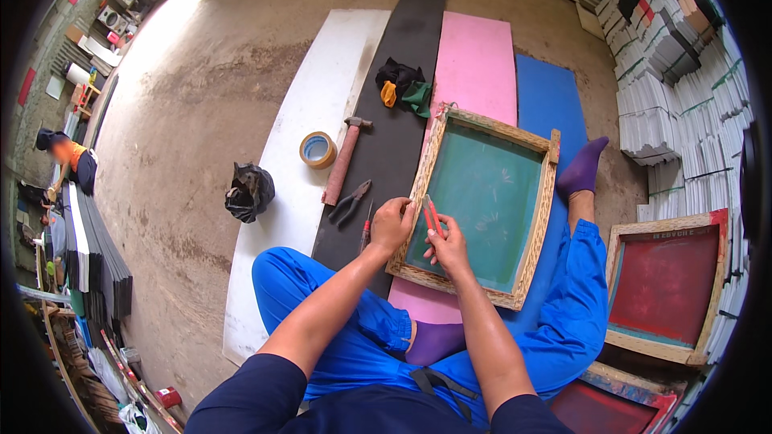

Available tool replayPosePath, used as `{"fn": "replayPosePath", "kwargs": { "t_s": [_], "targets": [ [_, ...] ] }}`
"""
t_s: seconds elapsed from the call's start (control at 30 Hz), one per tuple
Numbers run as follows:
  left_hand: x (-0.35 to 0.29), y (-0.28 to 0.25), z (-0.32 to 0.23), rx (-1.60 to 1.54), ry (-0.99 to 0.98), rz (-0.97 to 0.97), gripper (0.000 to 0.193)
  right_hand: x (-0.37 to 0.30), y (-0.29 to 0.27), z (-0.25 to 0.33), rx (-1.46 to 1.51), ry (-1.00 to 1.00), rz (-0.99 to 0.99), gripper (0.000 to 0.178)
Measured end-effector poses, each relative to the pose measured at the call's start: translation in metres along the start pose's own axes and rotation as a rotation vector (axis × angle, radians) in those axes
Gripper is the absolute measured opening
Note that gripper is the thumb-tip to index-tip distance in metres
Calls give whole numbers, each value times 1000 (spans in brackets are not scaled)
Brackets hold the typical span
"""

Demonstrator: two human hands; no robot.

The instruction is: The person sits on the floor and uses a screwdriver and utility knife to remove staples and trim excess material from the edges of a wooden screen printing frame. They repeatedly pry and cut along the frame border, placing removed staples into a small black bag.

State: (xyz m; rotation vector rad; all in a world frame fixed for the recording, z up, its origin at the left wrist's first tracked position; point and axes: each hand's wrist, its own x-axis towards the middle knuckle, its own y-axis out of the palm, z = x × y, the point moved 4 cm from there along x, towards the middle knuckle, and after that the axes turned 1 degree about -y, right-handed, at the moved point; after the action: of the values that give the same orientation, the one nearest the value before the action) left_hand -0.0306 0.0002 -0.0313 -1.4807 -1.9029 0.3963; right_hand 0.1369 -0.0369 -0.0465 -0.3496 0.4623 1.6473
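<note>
A wooden-framed screen (482, 189) with green mesh lies before me, its near end by my legs. At its left rail, my left hand (392, 223) is closed in a pinch; whatever the fingertips hold, if anything, is too small to make out. My right hand (448, 246), above the near left part of the mesh, is closed round red-handled pliers (433, 215). Their pale tip points away from me, close to the left rail. Left of my left hand lie a screwdriver (366, 233), dark pliers (351, 204) and a hammer (343, 162) with a reddish wrapped handle.
White (326, 72), black (414, 24), pink (476, 48) and blue (548, 92) sheets lie beneath. Tape (318, 149), a black bag (250, 192) and cloths (402, 87) stand around. Red-meshed frames (663, 289) and stacked white bundles (647, 120) are at right. Another person (74, 162) bends at far left.
</note>
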Motion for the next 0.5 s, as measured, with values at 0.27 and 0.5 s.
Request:
{"fn": "replayPosePath", "kwargs": {
  "t_s": [0.27,0.5],
  "targets": [
    [-18,14,7,-708,-773,258,28,-8,18,-4,349,-16,208,43],
    [-21,10,2,-696,-746,234,27,-11,19,-18,265,13,100,21]
  ]
}}
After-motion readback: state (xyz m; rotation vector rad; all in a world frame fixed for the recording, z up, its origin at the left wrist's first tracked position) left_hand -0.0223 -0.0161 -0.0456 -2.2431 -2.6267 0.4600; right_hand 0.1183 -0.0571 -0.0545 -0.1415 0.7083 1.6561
